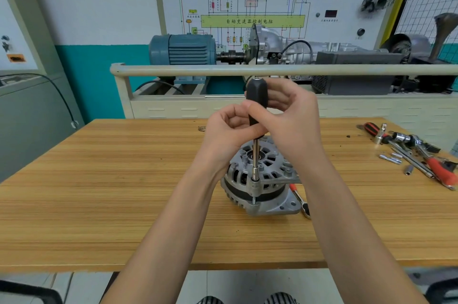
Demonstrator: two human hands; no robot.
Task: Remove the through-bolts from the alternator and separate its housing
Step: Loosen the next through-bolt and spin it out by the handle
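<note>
Here the worktop (99, 179) carries the alternator (260, 179) near its middle, standing on its mounting end with the vented face up. It looks a heavy cast-metal lump, stiff and steady under its own weight, so I judge it will not slide much while I turn. For lifting or splitting it later, the ribbed outer shell is the place to take hold, not the thin ears. My right hand (290, 118) is wrapped around the black handle of the nut driver (256, 105), and my left hand (228, 130) pinches the handle's lower end. The shaft stands upright, its socket seated on a through-bolt (254, 201) at the near edge of the housing. That bolt is small and smooth, easy to drop.
</note>
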